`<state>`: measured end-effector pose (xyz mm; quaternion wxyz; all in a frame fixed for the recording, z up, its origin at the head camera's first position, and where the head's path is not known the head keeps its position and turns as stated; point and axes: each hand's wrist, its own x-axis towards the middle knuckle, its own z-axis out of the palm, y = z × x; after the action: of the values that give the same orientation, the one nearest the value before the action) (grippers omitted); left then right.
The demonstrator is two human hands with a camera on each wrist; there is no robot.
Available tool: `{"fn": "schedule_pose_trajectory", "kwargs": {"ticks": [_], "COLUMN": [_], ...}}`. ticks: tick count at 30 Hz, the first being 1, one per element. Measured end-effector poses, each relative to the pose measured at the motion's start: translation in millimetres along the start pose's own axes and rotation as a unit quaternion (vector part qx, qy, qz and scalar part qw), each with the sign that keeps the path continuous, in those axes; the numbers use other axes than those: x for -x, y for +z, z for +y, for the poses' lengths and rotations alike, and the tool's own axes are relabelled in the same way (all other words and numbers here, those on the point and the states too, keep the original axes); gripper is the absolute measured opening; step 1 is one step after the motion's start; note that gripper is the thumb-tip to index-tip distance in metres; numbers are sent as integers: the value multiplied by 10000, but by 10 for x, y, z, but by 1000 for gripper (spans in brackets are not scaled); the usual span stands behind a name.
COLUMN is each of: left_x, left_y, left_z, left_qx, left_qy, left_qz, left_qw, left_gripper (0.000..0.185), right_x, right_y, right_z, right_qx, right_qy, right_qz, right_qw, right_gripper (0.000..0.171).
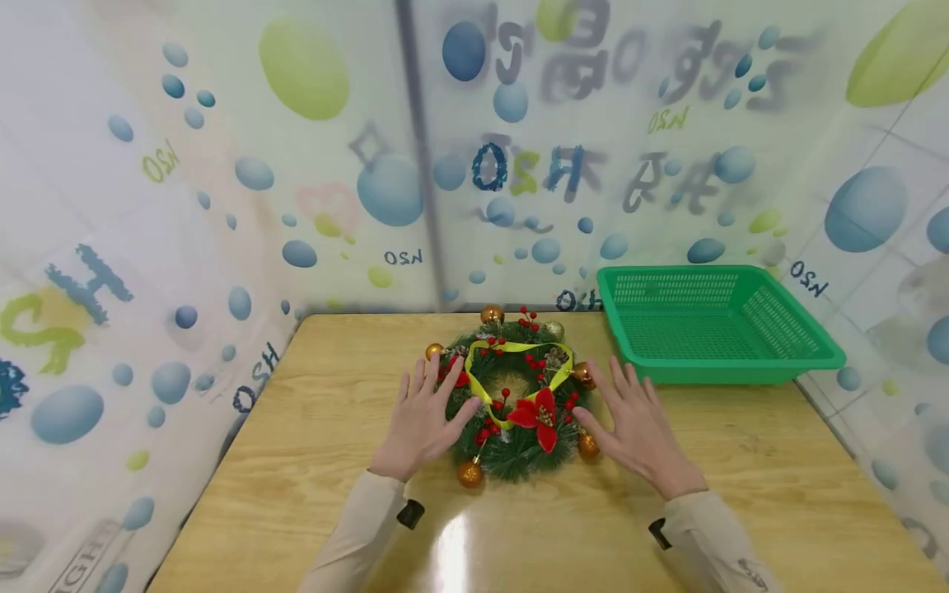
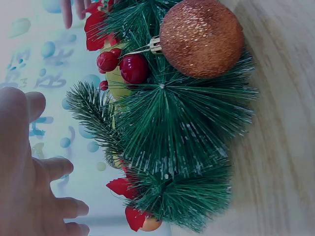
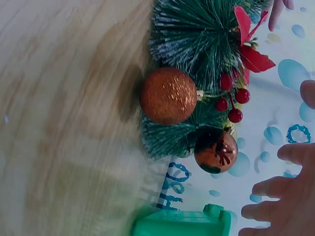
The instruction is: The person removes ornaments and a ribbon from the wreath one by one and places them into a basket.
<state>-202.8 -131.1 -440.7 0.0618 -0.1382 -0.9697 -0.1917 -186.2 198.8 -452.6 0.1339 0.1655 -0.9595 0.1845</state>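
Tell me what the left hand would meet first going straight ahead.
Likely the orange ball on the left of the wreath, just ahead of the left hand; depth is unclear, so it may pass above.

Wall prints, mostly H, 2, O; several run backwards.
Far wall [image 1: 474, 243]: reversed O-2-H lettering [image 1: 525, 170] at centre, blue and green; small print [image 1: 404, 257] left of it, like O-2-N; large grey characters [image 1: 578, 58] too blurred to read. Left wall [image 1: 44, 198]: big green 2 [image 1: 59, 338], blue H [image 1: 91, 280]; near edge, grey "IGH" [image 1: 85, 557]. Right sleeve [image 1: 715, 535]: dark mark [image 1: 752, 575], illegible.
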Motion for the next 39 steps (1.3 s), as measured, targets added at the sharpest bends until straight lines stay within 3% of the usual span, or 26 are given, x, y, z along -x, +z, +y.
{"fn": "schedule_pose_trajectory", "kwargs": {"ticks": [8, 20, 27, 39], "left_x": [46, 128, 188, 235], "left_y": [49, 150, 219, 288], "left_z": [-38, -135, -177, -217], "left_qx": [240, 691, 939, 939], "left_qy": [-93, -142, -139, 71], "left_qz": [-124, -163, -340, -236], "left_qw": [9996, 9974, 9949, 9953], "left_gripper": [78, 77, 70, 56], "right_x": [49, 160, 221, 311], "right_y": [67, 188, 255, 401], "right_z": [-53, -179, -259, -413], "right_qx": [-160, -618, -947, -1283], "right_qy": [41, -226, -466, -830], "right_qz": [-17, 479, 926, 1713], "right_qw": [9999, 9967, 9901, 9733], "right_gripper": [77, 77, 81, 70]}}
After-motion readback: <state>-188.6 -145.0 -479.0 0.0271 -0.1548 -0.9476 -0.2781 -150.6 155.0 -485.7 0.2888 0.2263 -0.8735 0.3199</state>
